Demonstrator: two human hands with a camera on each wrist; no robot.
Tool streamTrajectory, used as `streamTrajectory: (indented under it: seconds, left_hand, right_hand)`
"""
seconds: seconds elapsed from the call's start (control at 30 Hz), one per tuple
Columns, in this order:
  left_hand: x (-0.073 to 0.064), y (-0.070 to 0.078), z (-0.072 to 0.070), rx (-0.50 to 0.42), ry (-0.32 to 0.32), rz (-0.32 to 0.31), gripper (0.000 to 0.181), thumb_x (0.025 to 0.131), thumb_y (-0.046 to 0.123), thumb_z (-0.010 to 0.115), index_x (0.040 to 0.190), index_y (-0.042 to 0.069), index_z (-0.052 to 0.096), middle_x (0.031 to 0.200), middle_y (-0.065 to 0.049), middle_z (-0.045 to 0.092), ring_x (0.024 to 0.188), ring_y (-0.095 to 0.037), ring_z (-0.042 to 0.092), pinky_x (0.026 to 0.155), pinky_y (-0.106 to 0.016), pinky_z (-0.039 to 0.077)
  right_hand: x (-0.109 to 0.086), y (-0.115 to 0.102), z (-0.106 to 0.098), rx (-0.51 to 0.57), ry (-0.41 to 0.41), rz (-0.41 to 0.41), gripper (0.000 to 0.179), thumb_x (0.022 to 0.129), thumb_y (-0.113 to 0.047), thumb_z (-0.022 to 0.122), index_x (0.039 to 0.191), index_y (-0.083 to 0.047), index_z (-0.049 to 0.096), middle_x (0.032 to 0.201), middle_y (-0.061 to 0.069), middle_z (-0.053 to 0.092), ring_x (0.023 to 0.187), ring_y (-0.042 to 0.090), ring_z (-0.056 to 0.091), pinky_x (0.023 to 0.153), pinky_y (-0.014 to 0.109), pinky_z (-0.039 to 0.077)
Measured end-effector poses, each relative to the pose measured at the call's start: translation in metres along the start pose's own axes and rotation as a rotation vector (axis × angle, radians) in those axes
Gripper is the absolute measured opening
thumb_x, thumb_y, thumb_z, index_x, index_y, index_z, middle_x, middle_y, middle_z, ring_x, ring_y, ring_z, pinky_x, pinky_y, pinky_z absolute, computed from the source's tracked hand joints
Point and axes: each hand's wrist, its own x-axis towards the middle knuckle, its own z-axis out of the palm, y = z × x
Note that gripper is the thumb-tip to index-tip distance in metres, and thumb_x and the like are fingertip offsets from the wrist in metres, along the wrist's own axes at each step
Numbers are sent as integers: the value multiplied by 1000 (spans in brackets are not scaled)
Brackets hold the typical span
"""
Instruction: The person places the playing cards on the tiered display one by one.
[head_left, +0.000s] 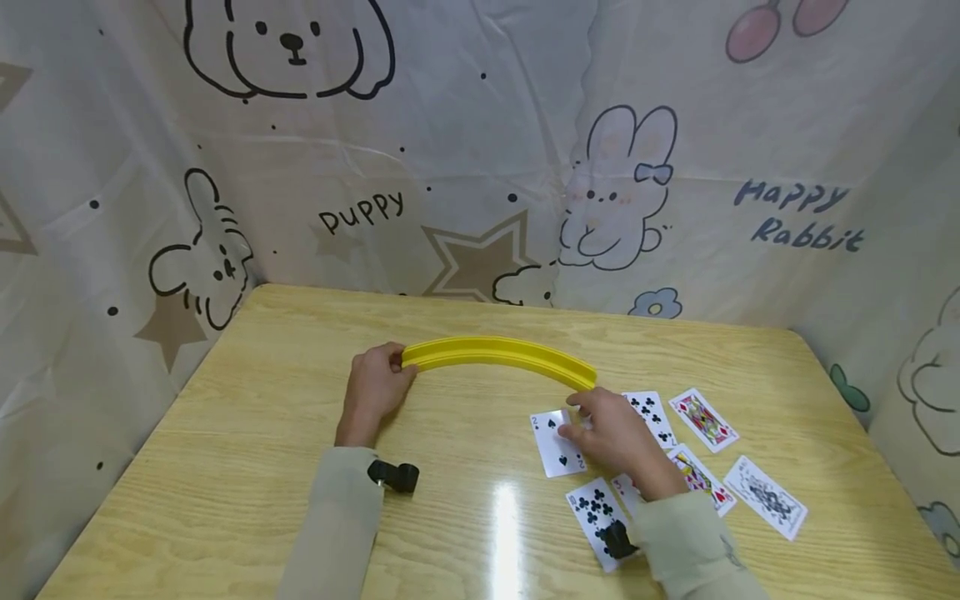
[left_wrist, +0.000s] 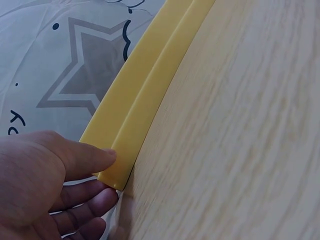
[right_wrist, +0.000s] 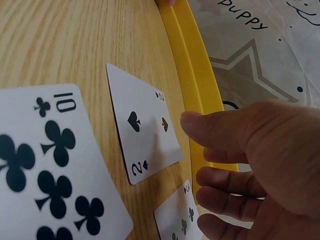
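A yellow curved card holder point(head_left: 495, 350) with a groove along it lies on the table. My left hand point(head_left: 377, 379) grips its left end, the thumb on the upper face and fingers beneath, as the left wrist view shows. At the other end, my right hand point(head_left: 618, 429) hovers over the cards with its fingers loosely bent. Its thumb point(right_wrist: 205, 125) overlaps the holder in the right wrist view. Left of this hand lies a two of spades point(head_left: 555, 446). A card with three clubs showing point(right_wrist: 181, 216) lies partly hidden by the right fingers.
Nearer me lies a ten of clubs point(head_left: 592, 508). Further right are another clubs card point(head_left: 651, 414), a diamond face card point(head_left: 703, 418), a heart face card point(head_left: 701, 479) and a joker point(head_left: 767, 497). A printed cloth point(head_left: 465, 167) hangs behind the wooden table point(head_left: 247, 467).
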Motion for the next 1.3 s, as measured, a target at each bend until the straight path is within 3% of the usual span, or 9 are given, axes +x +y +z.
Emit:
streamTrajectory:
  seconds: [0.27, 0.47, 0.73, 0.97, 1.3]
  left_hand:
    - [0, 0, 1, -4, 5, 11, 37, 91, 12, 73, 125, -2, 67, 107, -16, 69, 95, -26, 64, 86, -42, 53]
    - [0, 1, 0, 0, 6, 16, 36, 90, 11, 73, 123, -2, 68, 106, -16, 69, 95, -26, 64, 85, -42, 53]
    - [1, 1, 0, -4, -3, 8, 35, 90, 10, 74, 123, -2, 68, 105, -15, 70, 94, -25, 64, 84, -41, 54]
    - [1, 1, -1, 2, -4, 5, 35, 90, 11, 74, 122, -3, 68, 105, -15, 70, 94, -25, 65, 83, -40, 55]
    - [0, 2, -2, 16, -7, -2, 37, 92, 12, 73, 125, -3, 66, 107, -16, 68, 95, -25, 64, 84, -40, 54]
  right_hand:
    - [5, -2, 4, -66, -45, 16, 37, 86, -26, 80, 114, -5, 72, 103, 12, 66, 87, 23, 60, 77, 44, 54]
    - [7, -3, 4, -101, -75, 17, 38, 86, -28, 80, 114, -4, 72, 87, 4, 60, 73, 18, 52, 65, 35, 48]
    - [8, -5, 5, -135, -78, 18, 35, 86, -28, 81, 111, -5, 73, 84, 1, 58, 73, 17, 51, 65, 33, 46]
    - [10, -8, 5, -108, -62, 62, 35, 83, -24, 83, 109, -4, 71, 98, 6, 66, 81, 18, 58, 77, 40, 53]
    - [11, -8, 6, -18, -35, 90, 16, 85, -15, 82, 91, -8, 69, 80, 0, 61, 70, 16, 55, 66, 32, 51]
